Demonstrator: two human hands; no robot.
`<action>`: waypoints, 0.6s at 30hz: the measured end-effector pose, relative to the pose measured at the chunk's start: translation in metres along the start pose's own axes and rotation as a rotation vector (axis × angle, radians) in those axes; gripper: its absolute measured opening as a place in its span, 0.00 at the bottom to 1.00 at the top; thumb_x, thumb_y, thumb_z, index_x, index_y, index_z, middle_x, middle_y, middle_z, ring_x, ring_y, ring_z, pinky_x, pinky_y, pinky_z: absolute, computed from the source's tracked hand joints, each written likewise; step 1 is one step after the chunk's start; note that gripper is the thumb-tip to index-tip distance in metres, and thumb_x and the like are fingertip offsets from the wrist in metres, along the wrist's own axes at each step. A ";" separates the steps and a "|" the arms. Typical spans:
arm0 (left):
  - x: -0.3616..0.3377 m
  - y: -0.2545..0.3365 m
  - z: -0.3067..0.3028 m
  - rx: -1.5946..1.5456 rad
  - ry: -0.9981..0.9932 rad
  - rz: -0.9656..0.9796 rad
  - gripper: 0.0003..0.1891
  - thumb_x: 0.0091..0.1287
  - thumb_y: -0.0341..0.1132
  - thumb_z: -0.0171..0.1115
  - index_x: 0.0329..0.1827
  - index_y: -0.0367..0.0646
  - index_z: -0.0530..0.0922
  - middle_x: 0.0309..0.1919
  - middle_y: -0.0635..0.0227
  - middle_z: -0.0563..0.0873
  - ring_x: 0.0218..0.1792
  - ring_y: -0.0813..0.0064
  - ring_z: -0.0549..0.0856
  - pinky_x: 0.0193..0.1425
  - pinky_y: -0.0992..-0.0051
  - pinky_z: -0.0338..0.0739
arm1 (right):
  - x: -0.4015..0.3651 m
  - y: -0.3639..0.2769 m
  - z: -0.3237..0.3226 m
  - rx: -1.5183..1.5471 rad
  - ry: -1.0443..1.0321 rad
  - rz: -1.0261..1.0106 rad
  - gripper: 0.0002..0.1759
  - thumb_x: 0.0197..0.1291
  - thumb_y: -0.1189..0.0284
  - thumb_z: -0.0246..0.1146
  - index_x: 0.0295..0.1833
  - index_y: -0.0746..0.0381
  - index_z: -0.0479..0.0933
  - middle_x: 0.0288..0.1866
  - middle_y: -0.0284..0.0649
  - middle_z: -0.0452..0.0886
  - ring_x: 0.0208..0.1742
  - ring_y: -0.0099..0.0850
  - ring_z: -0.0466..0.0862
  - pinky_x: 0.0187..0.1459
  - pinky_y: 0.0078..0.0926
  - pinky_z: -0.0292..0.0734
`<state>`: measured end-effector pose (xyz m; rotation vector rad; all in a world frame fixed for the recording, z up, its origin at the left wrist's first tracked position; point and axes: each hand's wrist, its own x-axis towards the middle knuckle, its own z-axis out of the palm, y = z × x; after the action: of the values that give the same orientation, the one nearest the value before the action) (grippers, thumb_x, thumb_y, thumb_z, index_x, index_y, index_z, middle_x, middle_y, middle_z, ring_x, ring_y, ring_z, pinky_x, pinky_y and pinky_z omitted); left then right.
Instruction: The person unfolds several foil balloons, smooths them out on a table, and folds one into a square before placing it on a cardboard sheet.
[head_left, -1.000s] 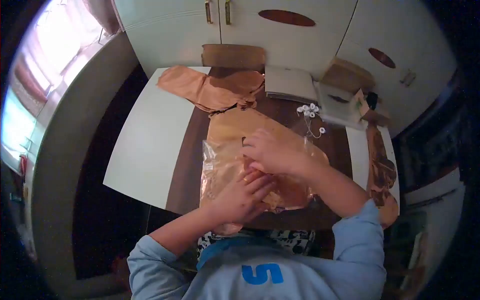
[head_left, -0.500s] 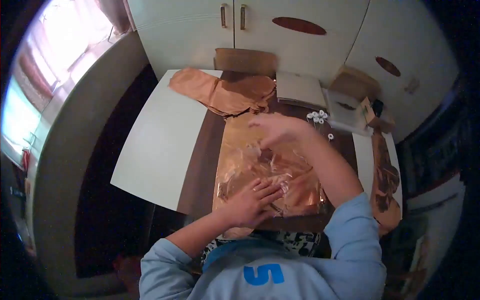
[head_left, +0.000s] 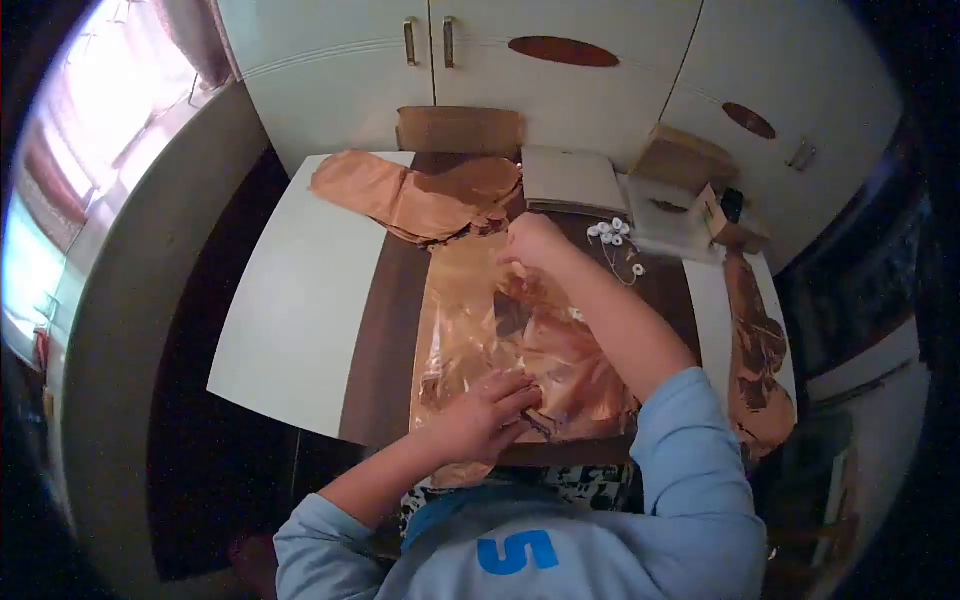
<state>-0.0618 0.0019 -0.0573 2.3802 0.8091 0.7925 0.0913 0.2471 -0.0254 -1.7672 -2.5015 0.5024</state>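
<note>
A crinkled, shiny copper-coloured sheet of film (head_left: pixel 455 320), partly see-through, lies spread in front of me. My left hand (head_left: pixel 488 408) rests on its lower middle, fingers stretched over the film and slightly bent. Near the far edge, my right hand (head_left: pixel 532 242) is closed in a pinch, with a raised part of the film under its fingertips. The exact grip is hidden by the fingers. Beyond the right hand lies a stack of flat copper-coloured foil pieces (head_left: pixel 440 195), like uninflated foil balloons.
Small white spools (head_left: pixel 608 233) with loose thread sit right of my right hand. Behind are a pale flat box (head_left: pixel 570 180), a clear plastic container (head_left: pixel 665 220) and a small open carton (head_left: pixel 735 218). More copper foil (head_left: pixel 755 360) lies at the right edge. White cupboards (head_left: pixel 330 80) stand behind.
My right hand has gone from loosely open above the film to a closed pinch at its far part. The film's middle has shifted and lifted. My left fingers have drawn closer together.
</note>
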 end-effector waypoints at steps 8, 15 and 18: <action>0.050 -0.026 -0.038 0.357 0.170 -0.002 0.19 0.62 0.38 0.64 0.55 0.42 0.79 0.55 0.52 0.80 0.51 0.54 0.83 0.58 0.57 0.76 | -0.069 0.008 -0.044 0.341 0.115 -0.321 0.15 0.51 0.74 0.71 0.45 0.63 0.81 0.41 0.41 0.85 0.40 0.26 0.84 0.44 0.27 0.80; 0.096 -0.063 -0.045 0.507 -0.255 -0.372 0.11 0.60 0.40 0.64 0.40 0.45 0.84 0.38 0.63 0.85 0.46 0.63 0.82 0.57 0.58 0.69 | -0.099 0.036 -0.044 0.299 -0.077 -0.394 0.11 0.61 0.69 0.62 0.43 0.64 0.83 0.35 0.39 0.86 0.38 0.25 0.85 0.43 0.25 0.80; 0.093 -0.040 -0.057 0.323 0.169 -0.036 0.06 0.58 0.37 0.65 0.31 0.45 0.83 0.29 0.70 0.82 0.43 0.64 0.82 0.57 0.58 0.69 | -0.086 0.058 -0.030 0.262 -0.146 -0.300 0.13 0.63 0.67 0.61 0.46 0.63 0.84 0.36 0.38 0.87 0.36 0.27 0.85 0.39 0.28 0.81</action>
<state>-0.0536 0.1066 -0.0079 2.5931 1.1199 0.9160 0.1809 0.1923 -0.0006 -1.2798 -2.5845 0.9131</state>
